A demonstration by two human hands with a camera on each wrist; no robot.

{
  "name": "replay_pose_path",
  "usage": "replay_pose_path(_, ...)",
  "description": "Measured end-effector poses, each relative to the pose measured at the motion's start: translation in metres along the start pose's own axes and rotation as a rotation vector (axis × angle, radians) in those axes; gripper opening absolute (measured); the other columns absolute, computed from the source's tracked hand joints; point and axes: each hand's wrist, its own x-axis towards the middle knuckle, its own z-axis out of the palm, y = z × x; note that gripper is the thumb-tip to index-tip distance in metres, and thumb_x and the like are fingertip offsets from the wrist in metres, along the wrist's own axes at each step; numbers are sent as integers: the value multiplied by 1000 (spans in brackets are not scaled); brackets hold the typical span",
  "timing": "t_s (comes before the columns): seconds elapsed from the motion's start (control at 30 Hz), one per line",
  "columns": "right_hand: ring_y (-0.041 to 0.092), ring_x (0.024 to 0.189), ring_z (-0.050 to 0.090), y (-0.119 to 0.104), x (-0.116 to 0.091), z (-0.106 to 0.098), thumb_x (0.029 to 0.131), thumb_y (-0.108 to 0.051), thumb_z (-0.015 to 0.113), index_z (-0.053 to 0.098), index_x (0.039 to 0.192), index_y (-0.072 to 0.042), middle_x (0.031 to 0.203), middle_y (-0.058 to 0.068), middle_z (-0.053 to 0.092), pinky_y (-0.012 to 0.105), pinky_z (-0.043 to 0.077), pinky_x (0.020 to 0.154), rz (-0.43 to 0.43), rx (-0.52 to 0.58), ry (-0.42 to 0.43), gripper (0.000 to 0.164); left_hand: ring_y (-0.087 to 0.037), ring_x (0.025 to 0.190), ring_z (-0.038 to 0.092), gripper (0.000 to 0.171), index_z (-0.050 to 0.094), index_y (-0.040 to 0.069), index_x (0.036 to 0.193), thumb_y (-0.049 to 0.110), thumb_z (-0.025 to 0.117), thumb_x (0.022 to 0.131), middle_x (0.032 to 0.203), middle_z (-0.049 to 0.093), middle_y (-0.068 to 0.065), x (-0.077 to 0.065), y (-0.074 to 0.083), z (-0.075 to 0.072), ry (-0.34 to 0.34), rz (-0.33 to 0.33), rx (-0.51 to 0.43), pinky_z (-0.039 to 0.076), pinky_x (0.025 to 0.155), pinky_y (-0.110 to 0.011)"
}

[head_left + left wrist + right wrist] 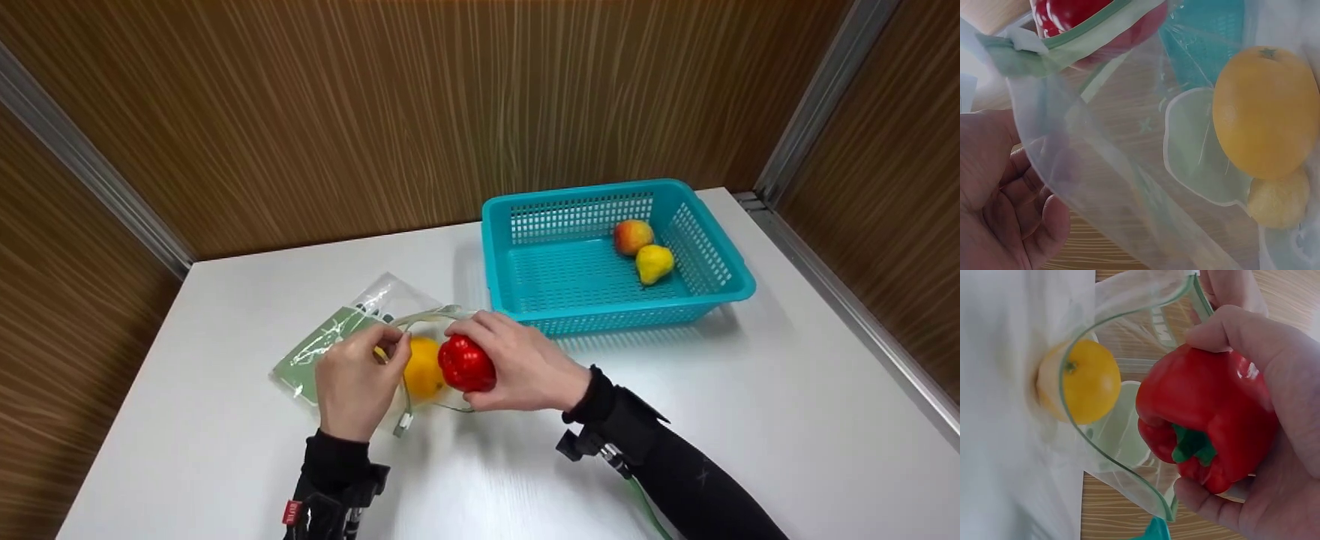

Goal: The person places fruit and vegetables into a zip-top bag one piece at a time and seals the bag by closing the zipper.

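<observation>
Right fingers (487,327) grip a red pepper (465,364), left fingers (385,335) seemingly pinch a bag (1117,135); far right, a basket (570,315) holds fruit (634,238).

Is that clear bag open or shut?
Open: the bag has its green rim spread wide beside the red pepper in the right hand.

the head view looks forward and down from up high, far back enough to fit most of the flat white table (480,480) and the blue-green plastic basket (562,274). the left wrist view sits sideways, close by the bare left hand (1005,197), looking through the clear plastic bag with green edges (1100,149); the right one, sideways and close by the bare right hand (1294,382), looks at the bag's mouth. all three share the shiny red pepper (1202,394) and round yellow-orange fruit (1092,382).
</observation>
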Motion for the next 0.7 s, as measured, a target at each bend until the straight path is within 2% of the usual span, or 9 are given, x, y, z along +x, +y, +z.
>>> replay_pose_path(0.1,13,106,57,-2,1,5,69,-42,78,46,131,-22,119,-1,58,28,57,80,-10,-12,-7,73,-19,56,62,9,70,12,76,20,73,81,64,67,0,0,0,0,4,3,0,43,52,-23)
replay_pose_path(0.43,15,99,61,0,2,23,70,-42,78,46,131,-21,115,1,60,30,57,80,23,-26,-32,72,-11,54,58,9,70,12,75,18,73,81,63,67,1,0,-1,1,19,40,-1,45,52,-23)
replay_pose_path(0.7,17,90,63,0,3,37,69,-46,78,48,131,-19,105,3,62,31,58,71,-3,-153,-22,73,-9,54,57,9,69,13,73,18,73,79,62,66,2,-1,0,2,13,91,9,41,52,-21)
